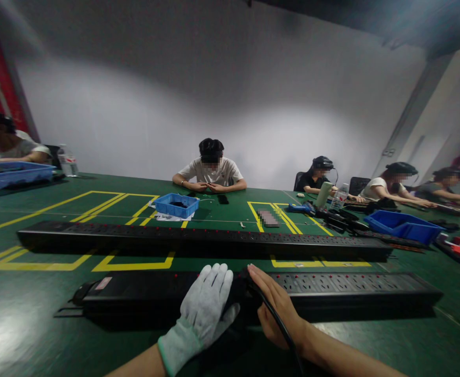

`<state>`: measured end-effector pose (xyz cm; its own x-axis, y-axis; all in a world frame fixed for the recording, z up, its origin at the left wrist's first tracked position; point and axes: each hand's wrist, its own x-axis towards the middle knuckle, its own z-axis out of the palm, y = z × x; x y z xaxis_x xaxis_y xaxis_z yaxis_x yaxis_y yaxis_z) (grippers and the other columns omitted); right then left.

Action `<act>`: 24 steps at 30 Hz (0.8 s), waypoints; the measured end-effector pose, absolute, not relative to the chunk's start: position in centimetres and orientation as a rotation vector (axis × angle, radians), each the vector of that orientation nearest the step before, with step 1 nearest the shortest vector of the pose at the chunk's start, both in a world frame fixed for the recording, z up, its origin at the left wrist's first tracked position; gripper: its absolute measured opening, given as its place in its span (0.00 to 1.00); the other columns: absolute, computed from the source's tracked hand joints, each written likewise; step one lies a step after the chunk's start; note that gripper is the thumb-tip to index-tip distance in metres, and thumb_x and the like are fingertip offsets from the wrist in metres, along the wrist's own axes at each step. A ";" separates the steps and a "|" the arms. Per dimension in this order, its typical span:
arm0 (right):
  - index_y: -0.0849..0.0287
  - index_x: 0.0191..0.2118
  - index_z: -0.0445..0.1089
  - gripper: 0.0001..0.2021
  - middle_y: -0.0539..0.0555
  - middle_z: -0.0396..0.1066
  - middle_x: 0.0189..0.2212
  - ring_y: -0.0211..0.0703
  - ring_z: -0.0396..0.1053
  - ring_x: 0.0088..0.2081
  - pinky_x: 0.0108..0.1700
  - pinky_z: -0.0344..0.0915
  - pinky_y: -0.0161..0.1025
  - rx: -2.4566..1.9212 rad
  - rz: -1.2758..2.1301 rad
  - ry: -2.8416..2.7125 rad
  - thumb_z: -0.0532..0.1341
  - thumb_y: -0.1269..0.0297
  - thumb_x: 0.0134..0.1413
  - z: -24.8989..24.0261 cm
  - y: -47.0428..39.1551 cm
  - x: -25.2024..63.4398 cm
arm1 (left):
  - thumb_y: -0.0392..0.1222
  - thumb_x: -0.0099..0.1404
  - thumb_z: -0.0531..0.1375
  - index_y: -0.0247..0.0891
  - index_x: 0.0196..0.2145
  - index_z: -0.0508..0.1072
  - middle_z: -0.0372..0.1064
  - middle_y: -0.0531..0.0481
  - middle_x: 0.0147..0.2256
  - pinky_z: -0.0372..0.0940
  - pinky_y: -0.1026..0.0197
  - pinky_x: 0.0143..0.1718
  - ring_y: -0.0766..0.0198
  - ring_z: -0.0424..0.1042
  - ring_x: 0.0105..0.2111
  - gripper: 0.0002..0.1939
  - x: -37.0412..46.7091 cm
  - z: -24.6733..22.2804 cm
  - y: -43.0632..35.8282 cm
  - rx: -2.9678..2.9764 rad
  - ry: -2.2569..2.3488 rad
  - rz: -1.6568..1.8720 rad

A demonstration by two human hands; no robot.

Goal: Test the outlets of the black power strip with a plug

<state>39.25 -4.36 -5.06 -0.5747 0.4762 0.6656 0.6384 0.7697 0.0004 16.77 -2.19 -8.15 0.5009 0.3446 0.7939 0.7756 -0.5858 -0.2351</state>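
Observation:
A long black power strip (343,287) with a row of sockets and small red lights lies across the table in front of me. My left hand (205,303), in a pale glove with a green cuff, rests on the strip left of its middle, its fingers stretched out. Beside it, my bare right hand (277,308) closes round a black plug (247,277) at the sockets. From there a black cord (279,320) runs down toward me past the palm. Whether the prongs sit in a socket is hidden. A second black power strip (206,238) lies parallel, farther off.
The green table (21,303) carries yellow tape outlines. Beyond the strips are a small blue bin (177,206) and a phone (267,218). Blue trays (405,226), tools and cables crowd the right. A person (210,170) sits opposite; several others sit at both sides.

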 end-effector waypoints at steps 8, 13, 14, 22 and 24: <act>0.65 0.67 0.50 0.30 0.62 0.64 0.59 0.49 0.59 0.63 0.61 0.66 0.46 -0.765 -0.503 -2.301 0.50 0.80 0.58 -3.5 -4.5 38.1 | 0.48 0.67 0.54 0.28 0.60 0.61 0.66 0.34 0.55 0.62 0.43 0.56 0.46 0.65 0.56 0.29 16.7 -8.2 -2.1 -2.147 -0.885 -0.988; 0.65 0.66 0.51 0.31 0.63 0.63 0.60 0.47 0.59 0.63 0.61 0.66 0.45 -0.776 -0.468 -2.329 0.46 0.82 0.57 -2.9 -4.8 38.5 | 0.48 0.67 0.54 0.27 0.59 0.62 0.66 0.33 0.55 0.61 0.43 0.56 0.45 0.65 0.56 0.28 16.7 -8.0 -2.2 -2.142 -0.866 -1.004; 0.65 0.66 0.51 0.31 0.63 0.63 0.60 0.47 0.58 0.63 0.61 0.65 0.45 -0.782 -0.455 -2.323 0.45 0.83 0.57 -3.1 -4.8 38.6 | 0.48 0.67 0.54 0.26 0.59 0.62 0.66 0.33 0.55 0.61 0.43 0.56 0.45 0.65 0.56 0.28 16.7 -8.0 -2.2 -2.143 -0.869 -1.001; 0.67 0.64 0.55 0.29 0.64 0.64 0.59 0.49 0.58 0.63 0.60 0.66 0.47 -0.686 -0.417 -2.364 0.47 0.82 0.56 -3.8 -5.6 40.0 | 0.47 0.66 0.55 0.26 0.58 0.63 0.67 0.32 0.54 0.62 0.43 0.55 0.45 0.66 0.55 0.27 16.8 -7.6 -2.3 -2.134 -0.875 -0.986; 0.68 0.64 0.55 0.29 0.64 0.63 0.60 0.48 0.56 0.64 0.60 0.66 0.46 -0.685 -0.421 -2.384 0.46 0.82 0.55 -3.9 -6.0 40.0 | 0.47 0.66 0.55 0.26 0.59 0.63 0.66 0.32 0.54 0.62 0.43 0.56 0.45 0.66 0.55 0.28 16.8 -7.6 -2.3 -2.143 -0.873 -0.979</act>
<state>39.97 -5.98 -3.91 -0.6767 0.3688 0.6373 0.5648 0.8152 0.1280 16.77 -2.27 -7.62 0.5069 0.3065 0.8057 0.7653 -0.5901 -0.2570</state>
